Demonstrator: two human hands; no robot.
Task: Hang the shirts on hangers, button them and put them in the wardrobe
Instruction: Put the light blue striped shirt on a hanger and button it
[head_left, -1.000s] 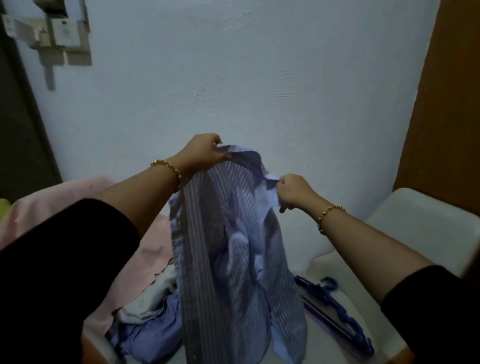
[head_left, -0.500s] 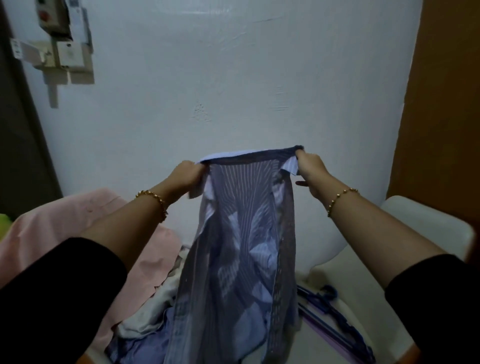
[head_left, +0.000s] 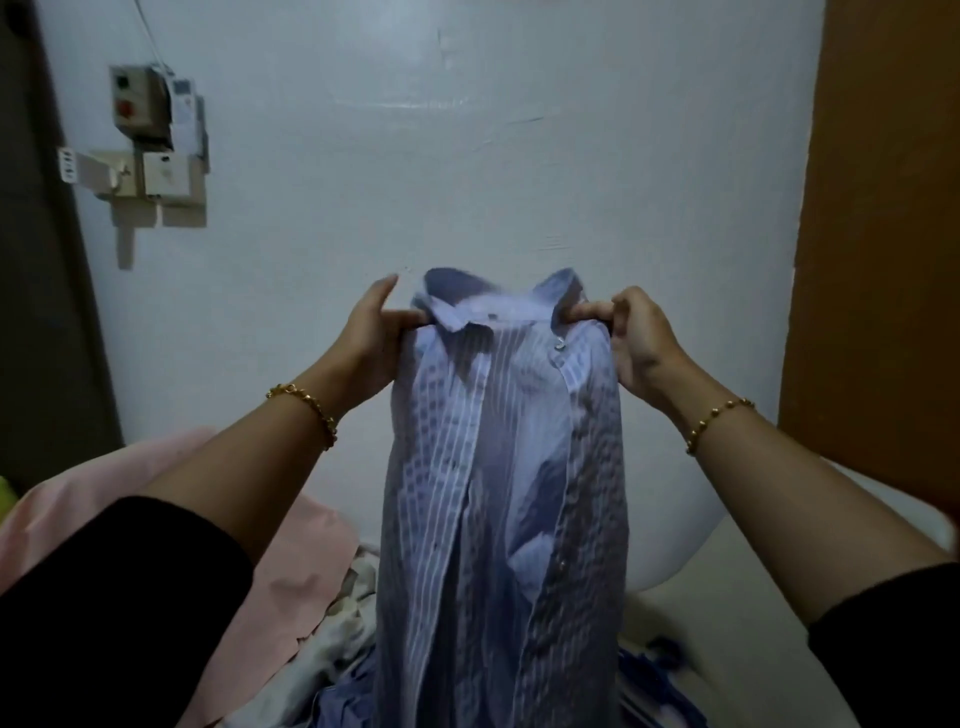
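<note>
Striped sheer shirt (head_left: 498, 467), collar pinched in left hand (head_left: 371, 332) and right hand (head_left: 636, 338) fingers.

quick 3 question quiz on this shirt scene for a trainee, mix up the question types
1. True or false: the blue-and-white striped button-up shirt already hangs from a hanger.
2. Where does the left hand grip the shirt? A) at the shoulder beside the collar B) at the bottom hem C) at a sleeve cuff
3. Which hand is nearer the orange-brown wooden panel?

Key: 1 false, no hanger shows at the collar and both hands hold the shirt up; 2 A; 3 the right hand.
</note>
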